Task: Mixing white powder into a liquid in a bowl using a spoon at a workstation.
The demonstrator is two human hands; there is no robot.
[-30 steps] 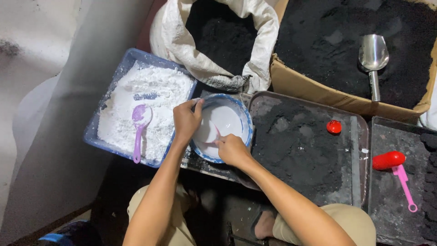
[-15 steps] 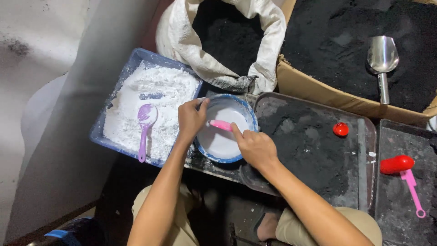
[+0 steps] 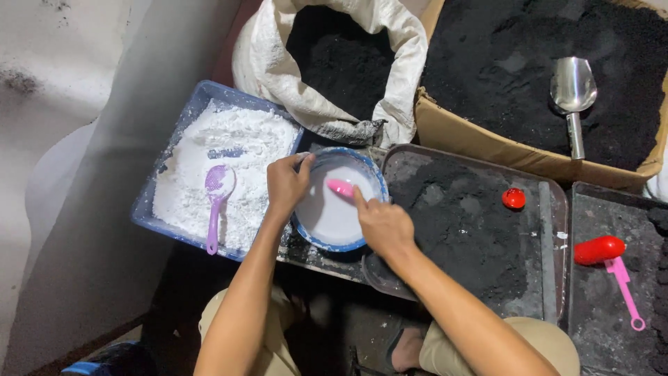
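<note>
1. Round blue-rimmed bowl [image 3: 334, 209] holding a white liquid or paste: near frame centre, set between the blue tray and the dark metal tray.
2. Small pink plastic spoon [image 3: 341, 188]: inside the bowl, toward its 12 o'clock side, bowl end visible above the white contents.
3. Right hand [image 3: 383, 226]: at the bowl's 4 o'clock rim, grip closed on the pink spoon's handle, index finger stretched along it.
4. Left hand [image 3: 287, 182]: at the bowl's 9 o'clock rim, grip pinched on the rim, thumb toward the inside and fingers outside.
5. Blue rectangular plastic tray [image 3: 198, 104] filled with white powder: at 9 o'clock of the bowl, just beside it.
6. Lilac plastic spoon [image 3: 216, 202]: lying on the powder, bowl end up, handle pointing to 6 o'clock.
7. Dark rectangular metal tray [image 3: 550, 230] dusted with black powder: at 3 o'clock of the bowl, touching it.
8. Small red round cap [image 3: 513, 198]: on that tray, toward its 2 o'clock corner.
9. White woven sack [image 3: 278, 69] of black powder, mouth rolled open: at 12 o'clock of the bowl.
10. Brown cardboard box [image 3: 487, 146] of black powder: at 1 o'clock, with a silver metal scoop [image 3: 573, 94] resting on the powder.
11. Second dark tray [image 3: 591, 306]: far 3 o'clock, carrying a red oblong object [image 3: 600, 249] and a pink long-handled spoon [image 3: 625, 285].
</note>
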